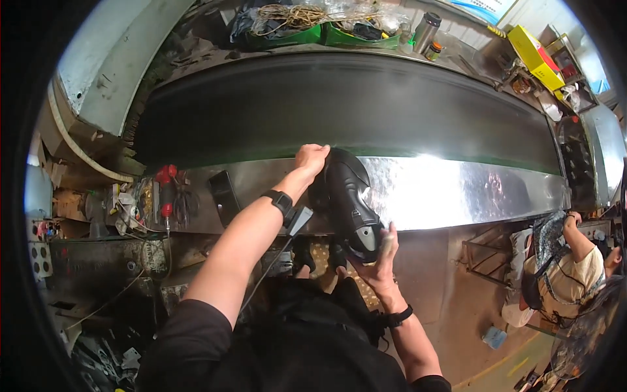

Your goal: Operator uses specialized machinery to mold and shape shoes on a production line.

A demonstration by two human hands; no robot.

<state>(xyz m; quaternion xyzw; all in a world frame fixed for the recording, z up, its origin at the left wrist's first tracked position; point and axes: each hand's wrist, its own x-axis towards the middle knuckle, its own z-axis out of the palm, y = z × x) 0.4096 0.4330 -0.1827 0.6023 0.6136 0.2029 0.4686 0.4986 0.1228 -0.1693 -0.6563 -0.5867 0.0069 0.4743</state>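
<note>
A black moulded boot-shaped piece (347,189) with a grey patch at its near end is held in front of me, over the edge of the shiny metal strip (431,189). My left hand (312,159) is closed at its far end, and the fingertips are partly hidden by it. At the near end, my right hand (382,258) grips the piece from the right side and below. Left of my left forearm, a black phone (224,195) lies on the metal strip.
Beyond the strip runs a dark conveyor belt (353,108). A red-handled tool (167,189) stands at the left. Green bins (362,40) and a steel flask (426,31) line the back. Another person (568,268) works at the right. A grey cable (268,271) hangs by my left arm.
</note>
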